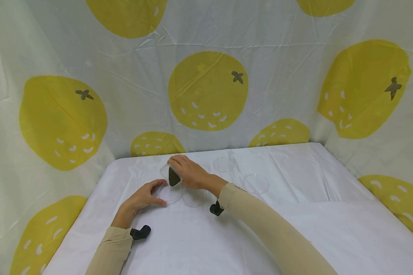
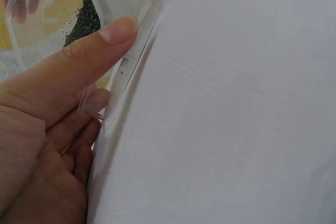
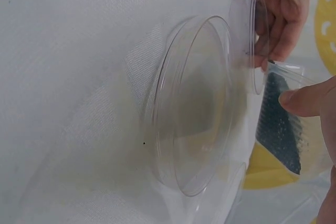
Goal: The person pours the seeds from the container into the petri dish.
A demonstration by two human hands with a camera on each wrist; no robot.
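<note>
My right hand (image 1: 191, 173) grips a clear square plastic container (image 3: 286, 124) holding dark green granules. The container is tilted, its granules heaped toward the low corner, over a clear round petri dish (image 1: 170, 195). Around that dish's left side curls my left hand (image 1: 142, 196), thumb at the near rim and fingers at the far side. In the left wrist view, a few dark grains show inside the dish's wall beside the thumb (image 2: 113, 35). A second petri dish (image 3: 202, 114) stands just right of the first, under the right forearm.
Another petri dish (image 1: 256, 184) lies farther right on the white-covered table (image 1: 192, 244). Behind it stands a clear plastic container (image 1: 223, 164), and a clear round rim (image 1: 204, 167) shows partly behind the right hand. A lemon-print curtain (image 1: 206, 34) surrounds the table's back and sides.
</note>
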